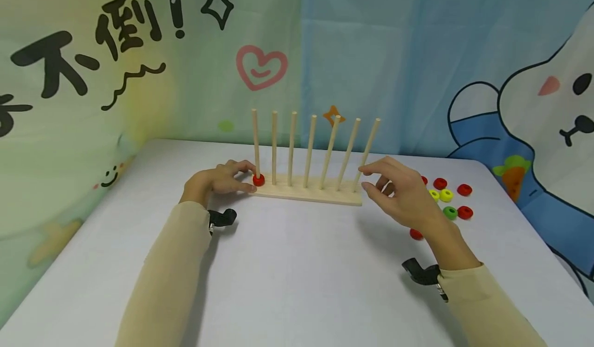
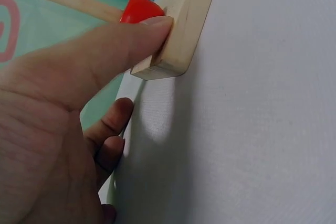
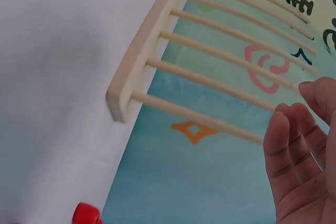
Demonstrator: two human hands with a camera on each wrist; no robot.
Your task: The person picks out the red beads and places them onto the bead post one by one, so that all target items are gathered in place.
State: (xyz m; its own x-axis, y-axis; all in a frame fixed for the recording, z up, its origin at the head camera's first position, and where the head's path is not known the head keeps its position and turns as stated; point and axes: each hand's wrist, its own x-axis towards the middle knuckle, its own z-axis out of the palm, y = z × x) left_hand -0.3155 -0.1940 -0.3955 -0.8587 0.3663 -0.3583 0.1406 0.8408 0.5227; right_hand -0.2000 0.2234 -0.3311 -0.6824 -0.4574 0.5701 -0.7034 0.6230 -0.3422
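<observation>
Beige sleeves (image 1: 162, 280) up front; left hand (image 1: 221, 178) pinches the board's (image 1: 301, 191) left end, right hand (image 1: 401, 189) hovers loosely curled, empty, by the rightmost peg (image 1: 368, 148). Bead-threading, barely begun, I'd judge; next move calls for a loose bead. Seven pegs (image 1: 310, 151), red bead (image 1: 258, 180) on the leftmost; visible at right: five red beads (image 1: 464, 189), two yellow beads (image 1: 446, 195), one green bead (image 1: 450, 213).
</observation>
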